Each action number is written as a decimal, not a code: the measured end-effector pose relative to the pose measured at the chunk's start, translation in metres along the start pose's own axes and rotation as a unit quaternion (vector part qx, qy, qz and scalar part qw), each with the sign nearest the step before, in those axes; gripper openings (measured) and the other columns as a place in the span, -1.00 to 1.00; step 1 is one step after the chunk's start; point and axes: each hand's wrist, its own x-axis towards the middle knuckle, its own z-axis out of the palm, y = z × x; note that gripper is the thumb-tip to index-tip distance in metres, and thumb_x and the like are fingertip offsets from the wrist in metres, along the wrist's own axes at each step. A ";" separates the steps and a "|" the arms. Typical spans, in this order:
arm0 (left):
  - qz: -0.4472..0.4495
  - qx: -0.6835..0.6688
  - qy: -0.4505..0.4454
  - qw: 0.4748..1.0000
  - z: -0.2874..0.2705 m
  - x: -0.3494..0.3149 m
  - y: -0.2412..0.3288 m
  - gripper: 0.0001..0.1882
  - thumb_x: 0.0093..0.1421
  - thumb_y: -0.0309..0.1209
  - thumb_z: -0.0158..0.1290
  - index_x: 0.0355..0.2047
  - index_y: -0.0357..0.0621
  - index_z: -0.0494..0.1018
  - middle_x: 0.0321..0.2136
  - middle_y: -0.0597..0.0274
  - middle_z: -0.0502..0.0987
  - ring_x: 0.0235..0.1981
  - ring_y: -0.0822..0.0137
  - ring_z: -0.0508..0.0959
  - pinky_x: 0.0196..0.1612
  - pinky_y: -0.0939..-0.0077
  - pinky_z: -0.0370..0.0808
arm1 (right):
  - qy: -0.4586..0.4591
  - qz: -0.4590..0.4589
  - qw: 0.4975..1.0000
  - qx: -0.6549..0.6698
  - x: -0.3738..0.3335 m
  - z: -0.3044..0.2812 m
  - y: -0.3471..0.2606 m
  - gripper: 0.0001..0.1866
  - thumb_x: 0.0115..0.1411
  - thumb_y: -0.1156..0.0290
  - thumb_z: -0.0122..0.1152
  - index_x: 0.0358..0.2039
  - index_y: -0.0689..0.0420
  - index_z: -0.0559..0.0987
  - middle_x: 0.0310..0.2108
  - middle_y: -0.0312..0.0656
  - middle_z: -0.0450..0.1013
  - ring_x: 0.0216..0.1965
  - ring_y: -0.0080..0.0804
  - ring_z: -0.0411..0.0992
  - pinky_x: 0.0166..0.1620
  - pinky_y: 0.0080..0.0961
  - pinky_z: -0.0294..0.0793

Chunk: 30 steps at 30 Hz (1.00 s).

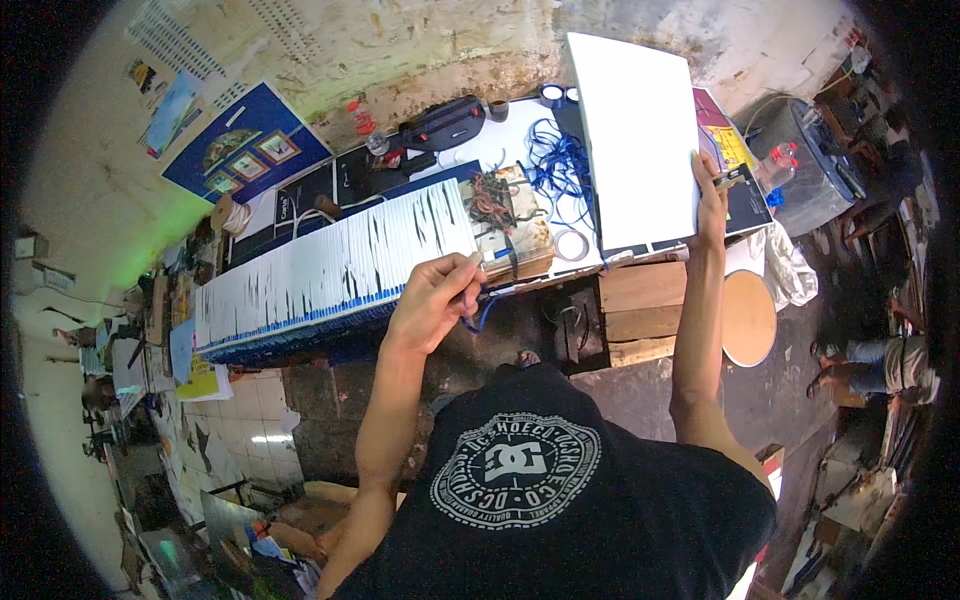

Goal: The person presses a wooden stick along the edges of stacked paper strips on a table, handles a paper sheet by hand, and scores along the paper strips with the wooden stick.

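Near the table's front edge, my left hand [432, 302] is closed in a pinch, with a thin blue ribbon [484, 318] trailing from its fingers. My right hand [711, 203] grips the right edge of a large white board [640, 140], which is tilted up over the table. To the left runs a long row of white-edged slabs [330, 262] packed side by side, with black strips among them and blue along the bottom. Between the row and the board lies a worn block [528, 232] topped by a tangle of brownish strands [492, 204].
A heap of blue ribbon [558, 165] and a tape roll [571, 245] lie beside the board. Behind are a black pouch [442, 122] and a small cup [499, 110]. A clear bottle [778, 160] stands right, above a round stool [749, 318]. Other people [880, 365] are at far right.
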 end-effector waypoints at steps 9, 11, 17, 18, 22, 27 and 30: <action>0.044 0.035 0.152 0.987 -0.070 -0.064 -0.026 -0.77 0.43 -0.37 0.10 -0.29 -0.32 0.55 -0.61 0.38 0.37 -0.63 0.59 0.26 -0.50 0.62 0.25 | 0.056 0.001 0.973 -0.222 -0.028 -0.067 0.031 -0.71 0.39 0.28 0.19 -0.15 0.29 0.60 -0.29 -0.32 0.51 -0.22 -0.62 0.39 -0.13 -0.59 0.39; 0.050 0.108 0.218 0.969 -0.096 -0.097 -0.033 -0.78 0.42 -0.37 0.10 -0.27 -0.31 0.56 -0.61 0.37 0.38 -0.63 0.60 0.27 -0.52 0.61 0.24 | 0.054 -0.032 0.934 -0.352 -0.045 -0.081 0.041 -0.71 0.38 0.30 0.18 -0.17 0.32 0.61 -0.31 -0.30 0.49 -0.21 -0.58 0.37 -0.11 -0.57 0.37; -0.019 0.075 0.504 0.860 -0.147 -0.193 -0.098 -0.72 0.44 -0.28 0.09 -0.29 -0.26 0.60 -0.58 0.39 0.44 -0.61 0.60 0.29 -0.54 0.58 0.22 | -0.068 0.073 0.784 -0.613 -0.092 -0.097 -0.008 -0.56 0.33 0.38 0.03 0.17 0.29 0.47 -0.02 -0.09 0.57 -0.07 -0.37 0.53 0.03 -0.38 0.51; -0.034 0.091 0.523 0.847 -0.154 -0.207 -0.114 -0.71 0.43 -0.25 0.11 -0.29 -0.24 0.61 -0.58 0.39 0.45 -0.61 0.59 0.30 -0.54 0.57 0.22 | -0.101 0.081 0.739 -0.661 -0.087 -0.085 -0.032 -0.53 0.34 0.38 -0.01 0.21 0.27 0.45 0.01 -0.06 0.58 -0.06 -0.36 0.56 0.02 -0.36 0.53; -0.145 0.151 0.617 0.759 -0.161 -0.229 -0.128 -0.71 0.42 -0.21 0.12 -0.28 -0.19 0.64 -0.57 0.39 0.47 -0.61 0.58 0.30 -0.54 0.56 0.23 | 0.017 0.103 0.881 -0.462 -0.059 -0.058 -0.032 -0.64 0.44 0.18 0.14 0.01 0.23 0.56 -0.24 -0.26 0.51 -0.28 -0.54 0.39 -0.19 -0.58 0.38; -0.140 0.102 0.685 0.708 -0.195 -0.290 -0.184 -0.65 0.40 -0.16 0.14 -0.32 -0.21 0.66 -0.58 0.33 0.49 -0.63 0.54 0.31 -0.55 0.53 0.25 | -0.128 -0.013 0.962 -0.243 0.000 0.004 0.005 -0.69 0.41 0.30 0.21 -0.02 0.30 0.53 -0.12 -0.24 0.50 -0.15 -0.54 0.41 -0.05 -0.57 0.41; -0.145 0.155 0.652 0.728 -0.249 -0.301 -0.230 -0.61 0.37 -0.15 0.16 -0.35 -0.28 0.66 -0.54 0.23 0.57 -0.62 0.43 0.41 -0.53 0.45 0.33 | -0.047 0.058 0.960 -0.270 0.011 0.009 0.034 -0.50 0.38 0.24 0.23 0.21 0.30 0.49 0.09 -0.07 0.48 0.04 -0.30 0.44 0.21 -0.41 0.40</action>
